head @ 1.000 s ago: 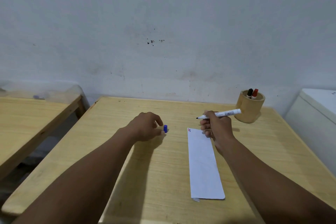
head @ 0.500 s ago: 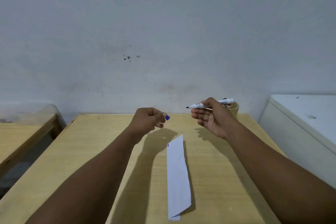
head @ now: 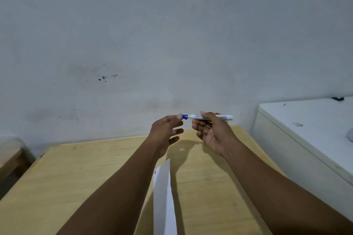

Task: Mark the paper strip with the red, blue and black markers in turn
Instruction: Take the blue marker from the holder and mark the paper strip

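My right hand [head: 212, 131] holds the white barrel of the blue marker [head: 208, 116] level in the air above the table's far edge. The blue cap [head: 184, 116] sits on the marker's left end, with the fingertips of my left hand [head: 166, 129] pinching it. The white paper strip [head: 163, 192] lies on the wooden table [head: 80, 177] below my forearms, its far end bearing small red and blue marks. A bit of red shows behind the marker barrel; the pen holder is hidden behind my right hand.
A white cabinet [head: 309, 129] stands close to the table's right side. A second wooden table [head: 9, 154] is at the far left edge. A grey wall with dark specks is right behind the table.
My left hand lifted the blue cap off the table and brought it onto the marker's tip. Both hands rose, and the view tilted up towards the wall.
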`<state>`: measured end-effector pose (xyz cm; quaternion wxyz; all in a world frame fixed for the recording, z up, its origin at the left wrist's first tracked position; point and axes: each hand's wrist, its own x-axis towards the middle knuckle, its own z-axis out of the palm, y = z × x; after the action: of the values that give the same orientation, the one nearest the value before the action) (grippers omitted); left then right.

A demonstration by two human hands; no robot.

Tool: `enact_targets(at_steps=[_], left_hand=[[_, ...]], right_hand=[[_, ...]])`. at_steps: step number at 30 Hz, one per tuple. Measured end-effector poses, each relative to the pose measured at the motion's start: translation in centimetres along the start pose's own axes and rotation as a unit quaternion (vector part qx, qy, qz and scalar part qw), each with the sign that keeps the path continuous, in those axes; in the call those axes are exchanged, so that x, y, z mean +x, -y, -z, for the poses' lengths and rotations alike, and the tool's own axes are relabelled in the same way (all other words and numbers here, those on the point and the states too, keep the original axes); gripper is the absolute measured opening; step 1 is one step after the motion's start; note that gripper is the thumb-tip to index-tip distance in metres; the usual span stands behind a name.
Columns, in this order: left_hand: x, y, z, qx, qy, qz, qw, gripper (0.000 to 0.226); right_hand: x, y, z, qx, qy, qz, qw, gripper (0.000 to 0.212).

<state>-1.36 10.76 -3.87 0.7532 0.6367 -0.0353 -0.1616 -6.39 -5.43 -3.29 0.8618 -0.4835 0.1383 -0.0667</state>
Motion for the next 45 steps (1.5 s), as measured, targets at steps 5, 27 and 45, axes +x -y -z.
enact_targets(at_steps=[5,27,45], left_hand=[[0.7,0.2,-1.6,0.046,-0.013,-0.058,0.997,0.013],[4.4,-2.0,-9.1,0.396,-0.018,-0.328,0.857,0.012],[5.6,-1.8,-9.2,0.437,0.013,-0.303,0.847,0.010]], right_hand=[[0.5,-0.5,0.3,0.035,0.006,0.003,0.999,0.014],[1.3,5.2,7.2,-0.265,-0.098,-0.024,0.959,0.057],[1.9,4.0,7.4,-0.288,-0.095,-0.022,0.953,0.052]])
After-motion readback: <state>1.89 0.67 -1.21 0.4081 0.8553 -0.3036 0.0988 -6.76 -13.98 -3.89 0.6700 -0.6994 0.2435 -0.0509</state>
